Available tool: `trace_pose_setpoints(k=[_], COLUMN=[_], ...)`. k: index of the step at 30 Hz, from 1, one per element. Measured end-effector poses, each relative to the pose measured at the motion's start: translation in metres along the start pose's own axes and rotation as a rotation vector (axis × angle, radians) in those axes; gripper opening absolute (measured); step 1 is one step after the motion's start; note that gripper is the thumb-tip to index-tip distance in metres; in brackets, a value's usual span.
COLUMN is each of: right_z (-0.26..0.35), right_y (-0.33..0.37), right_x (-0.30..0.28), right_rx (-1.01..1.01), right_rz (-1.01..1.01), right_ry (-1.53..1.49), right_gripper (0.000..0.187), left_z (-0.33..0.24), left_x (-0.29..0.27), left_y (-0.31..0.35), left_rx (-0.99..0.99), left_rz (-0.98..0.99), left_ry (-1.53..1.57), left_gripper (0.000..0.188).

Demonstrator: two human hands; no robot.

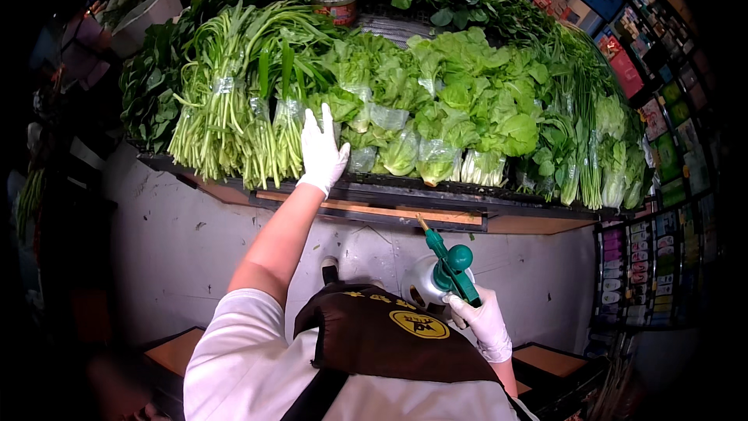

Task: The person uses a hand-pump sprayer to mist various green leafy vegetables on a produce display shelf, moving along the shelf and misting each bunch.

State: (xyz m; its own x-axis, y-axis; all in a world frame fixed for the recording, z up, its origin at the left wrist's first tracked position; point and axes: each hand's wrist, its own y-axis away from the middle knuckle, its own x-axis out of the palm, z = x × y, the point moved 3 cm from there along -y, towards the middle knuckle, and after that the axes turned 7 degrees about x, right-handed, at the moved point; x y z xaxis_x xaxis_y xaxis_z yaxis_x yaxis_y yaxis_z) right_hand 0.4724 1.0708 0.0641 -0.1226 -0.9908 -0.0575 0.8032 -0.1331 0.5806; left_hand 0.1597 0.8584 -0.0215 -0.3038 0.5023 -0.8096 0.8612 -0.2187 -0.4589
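Note:
My left hand (320, 150), in a white glove, reaches over the front edge of the display with its fingers stretched out. It rests at or just above the greens, between a bundle of long-stemmed greens (288, 136) and the wrapped lettuce (401, 148); whether it touches them I cannot tell. Close to my body, my right hand (485, 321), also gloved, is closed round a pump spray bottle (425, 277) with a white body and green top. Its brass-coloured nozzle points toward the display. Part of the bottle is hidden behind my hand and brown apron.
The black-edged vegetable stand (374, 191) spans the front. Bunched stalks (226, 109) lie left, leafy greens (573, 132) right, and a clear tub (336, 6) sits behind. Shelves of packaged goods (650, 265) rise at right. Grey floor (195, 249) lies below.

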Motion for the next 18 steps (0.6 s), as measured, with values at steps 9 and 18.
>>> trace_pose_setpoints(k=[9, 18], right_z=[0.139, 0.257], right_y=[0.031, 0.009], right_x=[0.028, 0.081], right_rx=[-0.31, -0.409], right_rz=[-0.112, -0.011], right_ry=[0.01, 0.271], right_gripper=[0.062, 0.039], left_z=[0.027, 0.133], left_x=[-0.094, -0.156], left_y=[0.094, 0.158], left_rx=[-0.023, -0.326], left_rz=[0.054, -0.109], left_ry=[0.634, 0.772], left_gripper=[0.051, 0.028])
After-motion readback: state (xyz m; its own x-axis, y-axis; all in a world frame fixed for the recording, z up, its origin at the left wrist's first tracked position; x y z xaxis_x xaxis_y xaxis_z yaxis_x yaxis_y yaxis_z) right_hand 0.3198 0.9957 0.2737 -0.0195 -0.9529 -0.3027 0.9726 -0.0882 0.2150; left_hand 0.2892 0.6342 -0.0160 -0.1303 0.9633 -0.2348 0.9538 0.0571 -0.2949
